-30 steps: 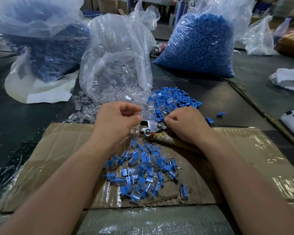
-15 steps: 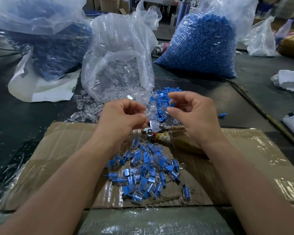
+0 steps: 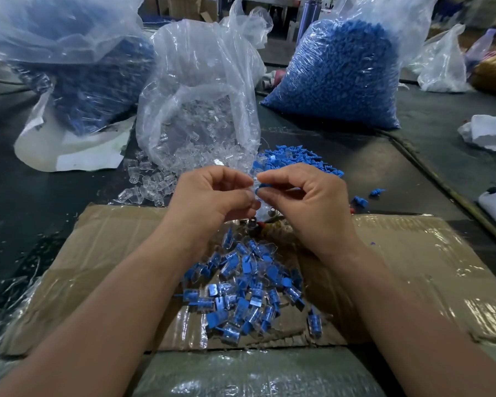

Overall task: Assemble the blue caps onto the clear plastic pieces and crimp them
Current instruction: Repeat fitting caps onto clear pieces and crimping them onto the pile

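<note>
The right fingers are curled and pinch a blue cap at their tips. The left fingers, curled too, pinch a clear piece against it, though its outline is hard to make out. Both parts sit at the centre of the frame, where the left hand and right hand meet tip to tip.

Just below the hands lies a crimper, mostly hidden. Lower centre, a pile of joined pieces rests on taped cardboard. Loose caps lie behind the right hand, loose clear pieces left of centre, spilling from a clear bag. A full bag of caps stands upper right.

Both parts look very light, small and stiff. The clear one is probably smooth and slippery, and thin enough to crack under a hard squeeze. A fingertip pinch on the sides seems best, leaving the mating ends free.
</note>
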{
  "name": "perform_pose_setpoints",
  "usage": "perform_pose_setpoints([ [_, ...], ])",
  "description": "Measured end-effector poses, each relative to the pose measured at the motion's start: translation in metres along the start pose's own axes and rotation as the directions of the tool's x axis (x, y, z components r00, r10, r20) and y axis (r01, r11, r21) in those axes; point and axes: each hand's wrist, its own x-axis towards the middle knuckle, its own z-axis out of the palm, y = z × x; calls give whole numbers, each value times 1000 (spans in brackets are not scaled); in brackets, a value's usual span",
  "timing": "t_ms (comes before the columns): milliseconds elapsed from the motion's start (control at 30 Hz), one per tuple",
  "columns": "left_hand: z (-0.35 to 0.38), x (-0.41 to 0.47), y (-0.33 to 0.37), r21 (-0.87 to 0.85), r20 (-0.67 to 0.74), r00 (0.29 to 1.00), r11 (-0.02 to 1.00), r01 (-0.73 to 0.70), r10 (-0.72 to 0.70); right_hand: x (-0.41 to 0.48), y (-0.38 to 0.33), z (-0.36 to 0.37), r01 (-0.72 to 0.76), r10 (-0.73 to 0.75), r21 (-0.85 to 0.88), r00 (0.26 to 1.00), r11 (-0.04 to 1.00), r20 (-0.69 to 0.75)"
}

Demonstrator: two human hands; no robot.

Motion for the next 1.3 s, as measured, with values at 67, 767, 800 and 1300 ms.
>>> perform_pose_setpoints([
  [67,0,1,0,-16,-21,1000,1000,3,-3,0,1,-1,25,-25,-8,1000,1000,18],
  [767,-5,-1,5,-98,56,998,995,14,-9,0,-2,-4,-106,69,216,983,971,169],
  [800,-5,-1,5,-99,60,998,995,13,-7,0,-2,-4,-106,69,221,983,969,170],
  [1300,-4,-2,4,-42,56,997,998,52,-50,-3,-1,-2,-51,10,262,988,964,157],
])
